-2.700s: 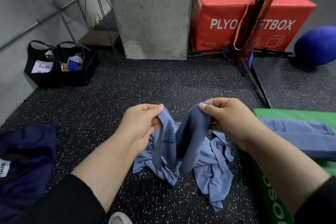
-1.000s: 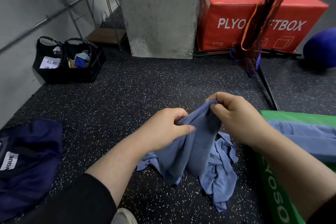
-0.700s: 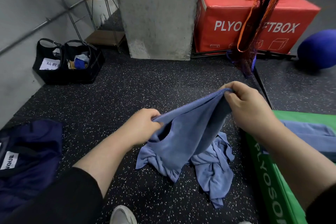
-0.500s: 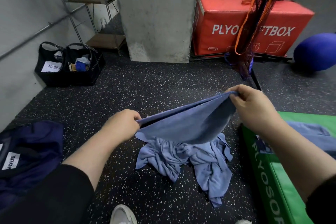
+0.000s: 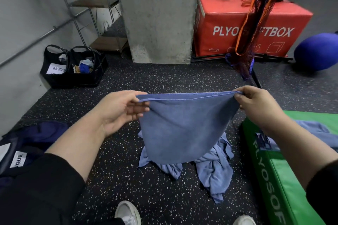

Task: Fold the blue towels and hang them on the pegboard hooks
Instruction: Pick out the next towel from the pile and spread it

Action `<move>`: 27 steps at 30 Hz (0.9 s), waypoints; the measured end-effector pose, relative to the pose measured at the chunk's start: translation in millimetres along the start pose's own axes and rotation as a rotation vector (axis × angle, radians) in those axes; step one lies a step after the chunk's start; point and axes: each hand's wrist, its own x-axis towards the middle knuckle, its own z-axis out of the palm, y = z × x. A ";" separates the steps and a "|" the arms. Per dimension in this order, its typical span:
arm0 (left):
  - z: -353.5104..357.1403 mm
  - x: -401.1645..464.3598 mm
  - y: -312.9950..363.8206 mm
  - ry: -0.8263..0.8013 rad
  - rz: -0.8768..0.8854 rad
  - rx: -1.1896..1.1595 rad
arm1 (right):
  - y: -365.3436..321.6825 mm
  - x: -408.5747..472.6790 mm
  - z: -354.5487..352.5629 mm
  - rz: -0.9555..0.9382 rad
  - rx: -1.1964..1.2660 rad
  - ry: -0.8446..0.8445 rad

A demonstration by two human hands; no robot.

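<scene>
Hands moved apart: left hand [image 5: 118,109], right hand [image 5: 256,104] pinch blue towel [image 5: 184,126] taut. Black bag [image 5: 73,67] holds cloths.

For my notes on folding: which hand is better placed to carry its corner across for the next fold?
Probably the left hand: it pinches its corner of the held towel over open floor, while the right hand holds steady above the green box.

Upper right of your frame: red box [image 5: 252,23] reads "PLYO…FTBOX", middle hidden by hanging netting [image 5: 256,14]. Lower right: green box [image 5: 285,179], "PLYOSOF…" cut off. Lower left: dark bag [image 5: 27,144] label "…QUE". Left: black tote [image 5: 73,67] tag, Chinese characters "私教".
</scene>
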 end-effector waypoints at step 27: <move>29.6 13.0 -0.1 0.239 0.527 0.424 | 18.2 15.4 -1.8 0.085 -0.031 -0.125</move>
